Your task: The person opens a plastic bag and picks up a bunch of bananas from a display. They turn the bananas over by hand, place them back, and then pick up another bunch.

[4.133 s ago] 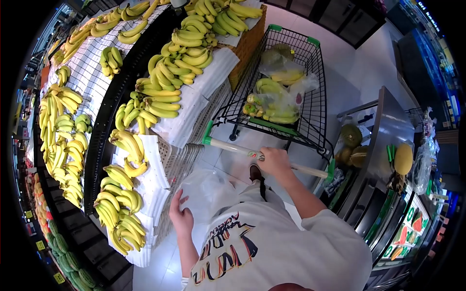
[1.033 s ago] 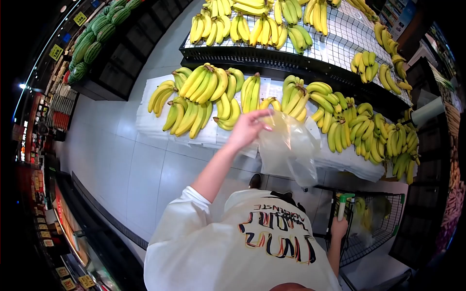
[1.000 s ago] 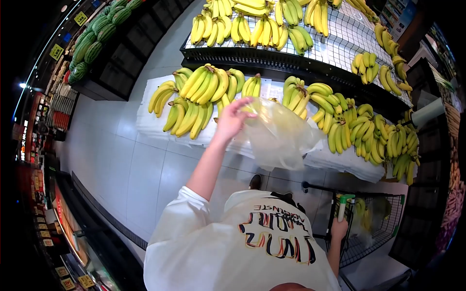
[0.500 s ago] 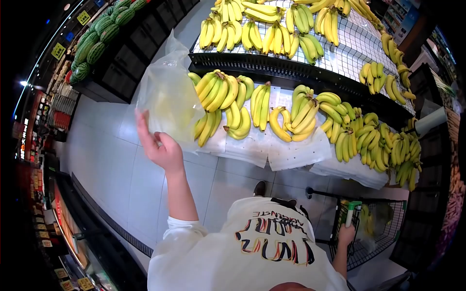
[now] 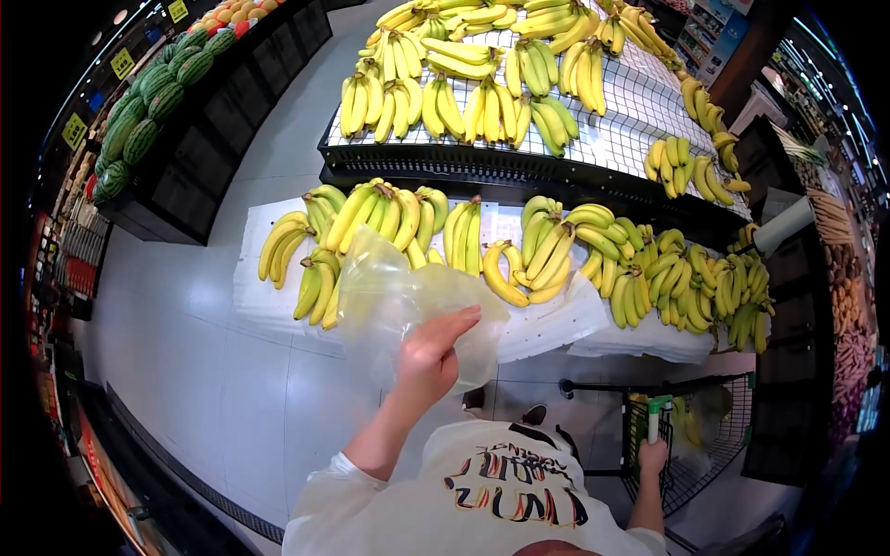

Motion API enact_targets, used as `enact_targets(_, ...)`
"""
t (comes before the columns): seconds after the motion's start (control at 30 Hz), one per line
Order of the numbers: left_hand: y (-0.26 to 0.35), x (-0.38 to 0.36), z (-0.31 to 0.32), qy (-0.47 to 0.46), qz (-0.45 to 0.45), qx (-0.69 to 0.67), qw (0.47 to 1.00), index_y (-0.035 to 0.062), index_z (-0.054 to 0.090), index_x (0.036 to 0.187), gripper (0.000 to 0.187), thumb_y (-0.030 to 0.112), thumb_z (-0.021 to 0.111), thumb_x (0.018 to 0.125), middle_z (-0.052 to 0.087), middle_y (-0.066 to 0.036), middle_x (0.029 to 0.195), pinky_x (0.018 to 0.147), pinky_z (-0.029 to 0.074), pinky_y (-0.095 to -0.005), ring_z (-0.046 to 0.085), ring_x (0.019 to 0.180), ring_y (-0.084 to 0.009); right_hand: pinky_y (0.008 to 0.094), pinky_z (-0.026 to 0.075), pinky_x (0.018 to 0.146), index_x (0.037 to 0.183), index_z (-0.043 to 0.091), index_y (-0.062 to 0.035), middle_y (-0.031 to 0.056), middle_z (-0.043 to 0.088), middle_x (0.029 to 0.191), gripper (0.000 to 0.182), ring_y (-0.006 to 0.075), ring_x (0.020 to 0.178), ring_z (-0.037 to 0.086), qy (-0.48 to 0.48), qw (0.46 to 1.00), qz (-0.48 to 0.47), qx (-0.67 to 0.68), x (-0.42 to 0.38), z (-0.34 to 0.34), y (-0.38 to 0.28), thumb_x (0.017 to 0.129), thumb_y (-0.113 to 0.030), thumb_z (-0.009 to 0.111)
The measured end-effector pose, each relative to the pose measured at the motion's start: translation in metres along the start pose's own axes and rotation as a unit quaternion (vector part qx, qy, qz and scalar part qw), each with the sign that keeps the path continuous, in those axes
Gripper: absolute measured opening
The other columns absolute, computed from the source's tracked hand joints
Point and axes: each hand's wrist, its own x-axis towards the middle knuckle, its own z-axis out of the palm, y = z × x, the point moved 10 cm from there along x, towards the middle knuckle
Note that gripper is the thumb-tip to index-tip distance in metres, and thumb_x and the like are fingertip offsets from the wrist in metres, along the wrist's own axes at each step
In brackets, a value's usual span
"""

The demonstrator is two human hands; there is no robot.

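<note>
Pale tile floor (image 5: pixel 204 315), bananas (image 5: pixel 373 213) on white sheets (image 5: pixel 255 278); thin plastic bag (image 5: pixel 380 287) spread loose at left hand (image 5: pixel 425 360), can't tell if pinched. Right hand (image 5: pixel 653 456) wrapped round cart handle (image 5: pixel 653 427), well apart from left. For ctrl, grip bag edge w/ fingertips, hold slack off fruit.

From here I see the left hand (image 5: pixel 428 357) holding up a filmy bag (image 5: pixel 375 287) — loose and crumpled, across the near bananas (image 5: pixel 375 211) — while the right hand (image 5: pixel 653 456) grips the handle (image 5: pixel 654 422) of the cart (image 5: pixel 732 412).
</note>
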Motion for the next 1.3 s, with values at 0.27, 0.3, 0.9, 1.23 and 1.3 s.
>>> enact_targets(0.27,-0.005,-0.018,0.066,-0.089,-0.017,-0.07,0.993,0.0048,0.066,0.122,0.064,-0.018,0.044,0.067,0.068,-0.016,0.123,0.094,0.053,-0.0379,0.067,0.113,-0.0314,0.0473,0.054,0.079,0.104,0.071,0.0039,0.0236,0.071,0.095,0.028,0.0397,0.087,0.069,-0.006,1.0,-0.005,0.004,-0.015,0.007,-0.007,0.082,-0.014,0.066)
enact_targets(0.3,-0.003,-0.019,0.07,-0.1,-0.023,-0.063,0.993,0.0065,0.065,0.125,0.065,-0.017,0.045,0.068,0.068,-0.015,0.124,0.093,0.053,-0.0372,0.065,0.114,-0.0321,0.0483,0.054,0.077,0.098,0.07,0.0041,0.0229,0.071,0.092,0.024,0.0402,0.086,0.069,0.023,1.0,-0.013,0.007,-0.012,0.01,-0.003,0.082,-0.014,0.067)
enact_targets(0.9,0.099,-0.093,0.141,-0.17,-0.097,0.011,0.981,0.0068,0.038,0.149,0.08,-0.011,0.046,0.072,0.041,-0.018,0.153,0.109,0.043,-0.0389,0.045,0.137,-0.0353,0.0471,0.042,0.094,0.125,0.049,-0.0026,0.0145,0.059,0.115,0.039,0.0302,0.116,0.051,0.021,0.887,-0.323,0.329,-0.04,0.014,-0.036,0.09,-0.013,0.065)
enact_targets(1.23,0.123,-0.187,0.18,-0.199,-0.13,0.043,0.97,0.0082,0.035,0.152,0.087,-0.013,0.044,0.068,0.038,-0.017,0.155,0.112,0.04,-0.0384,0.041,0.14,-0.0354,0.0399,0.048,0.096,0.151,0.019,-0.0092,0.0207,0.035,0.15,0.089,0.0299,0.121,0.053,-0.286,0.758,-0.36,0.464,-0.136,0.048,-0.144,0.085,-0.023,0.078)
enact_targets(1.3,0.122,-0.209,0.182,-0.205,-0.141,0.057,0.967,0.0073,0.037,0.151,0.087,-0.014,0.042,0.068,0.04,-0.017,0.154,0.112,0.04,-0.0387,0.043,0.139,-0.0353,0.0386,0.049,0.094,0.151,0.019,-0.0094,0.0209,0.035,0.15,0.088,0.0294,0.121,0.053,-0.357,0.715,-0.328,0.503,-0.141,0.065,-0.146,0.086,-0.021,0.077)
